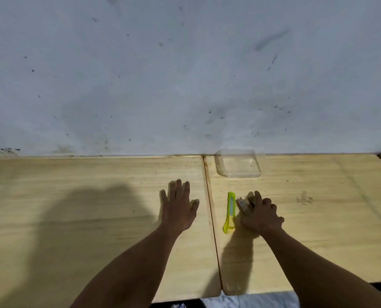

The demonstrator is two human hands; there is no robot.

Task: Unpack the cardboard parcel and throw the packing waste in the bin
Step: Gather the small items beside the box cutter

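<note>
My left hand [178,205] lies flat on the wooden table [91,196], palm down, fingers spread, holding nothing. My right hand [260,215] rests on a small brownish packet or box [244,205], fingers curled over it; most of that item is hidden under the hand. A yellow-green utility knife [230,212] lies on the table just left of my right hand, pointing away from me. No cardboard parcel and no bin are in view.
A clear plastic tray or lid [238,165] sits at the back of the table against the stained white wall [185,74]. A seam [209,207] between two tabletops runs between my hands. The front edge is near my forearms.
</note>
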